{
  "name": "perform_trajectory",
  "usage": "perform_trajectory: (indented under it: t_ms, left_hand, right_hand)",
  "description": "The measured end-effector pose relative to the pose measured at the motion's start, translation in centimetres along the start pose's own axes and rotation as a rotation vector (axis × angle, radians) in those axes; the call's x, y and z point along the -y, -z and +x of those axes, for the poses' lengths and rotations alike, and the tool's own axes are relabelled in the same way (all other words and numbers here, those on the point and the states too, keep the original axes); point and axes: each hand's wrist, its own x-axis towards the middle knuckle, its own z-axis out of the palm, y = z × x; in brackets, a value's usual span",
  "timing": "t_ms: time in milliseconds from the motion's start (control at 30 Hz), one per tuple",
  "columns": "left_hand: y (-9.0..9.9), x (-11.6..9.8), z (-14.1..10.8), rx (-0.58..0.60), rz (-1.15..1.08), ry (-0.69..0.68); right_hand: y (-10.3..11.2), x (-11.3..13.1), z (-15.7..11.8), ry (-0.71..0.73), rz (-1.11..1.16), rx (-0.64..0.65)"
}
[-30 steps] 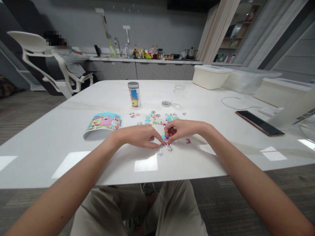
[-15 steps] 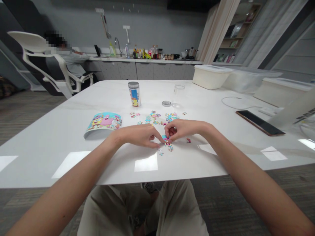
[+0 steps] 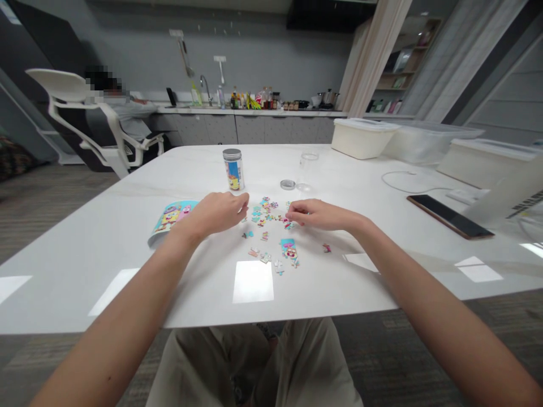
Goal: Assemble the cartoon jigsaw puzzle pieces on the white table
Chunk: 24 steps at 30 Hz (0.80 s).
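A small joined section of a jigsaw puzzle (image 3: 289, 249) lies before me, blue, pink and red. My right hand (image 3: 314, 213) is over a cluster of loose pieces beyond it, fingers bent and thumb apart from them, with no piece visibly held. To the left, my left hand (image 3: 224, 212) has its fingers curled in, and whatever they may hold is hidden. It partly covers a curved cartoon picture sheet (image 3: 169, 219). Loose jigsaw pieces (image 3: 265, 257) lie nearer me, and a single piece (image 3: 326, 248) sits off to the right.
Farther back stand a lidded jar (image 3: 233, 169) with a cartoon label, a clear open jar (image 3: 308, 169) and a metal lid (image 3: 287, 185). At right are a phone (image 3: 449, 216), a cable and plastic boxes (image 3: 362, 138). A person (image 3: 127, 116) sits at the far left.
Both hands have left the joined section. My left hand has moved back and left, my right hand forward to the loose pieces. Pieces formerly under my left hand now show.
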Motion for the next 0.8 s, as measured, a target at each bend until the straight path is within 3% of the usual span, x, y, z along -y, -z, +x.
perform_trajectory:
  t_ms: [133,233,567,800]
  left_hand:
    - [-0.3,1.8,-0.1,0.124,0.048,0.057]
    - [-0.5,1.9,-0.2,0.166,0.030,0.066]
    - [-0.9,2.1,-0.2,0.203,0.002,0.156]
    - [-1.4,2.4,0.0,0.293,0.029,0.236]
  right_hand:
    - [0.4,-1.1,0.3,-0.174,-0.160,-0.176]
    - [0.5,-1.9,0.4,-0.215,-0.280,-0.186]
    - [-0.7,-2.4,1.0,0.059,-0.247,-0.084]
    - [-1.0,-3.0,1.1,0.020,-0.292,-0.111]
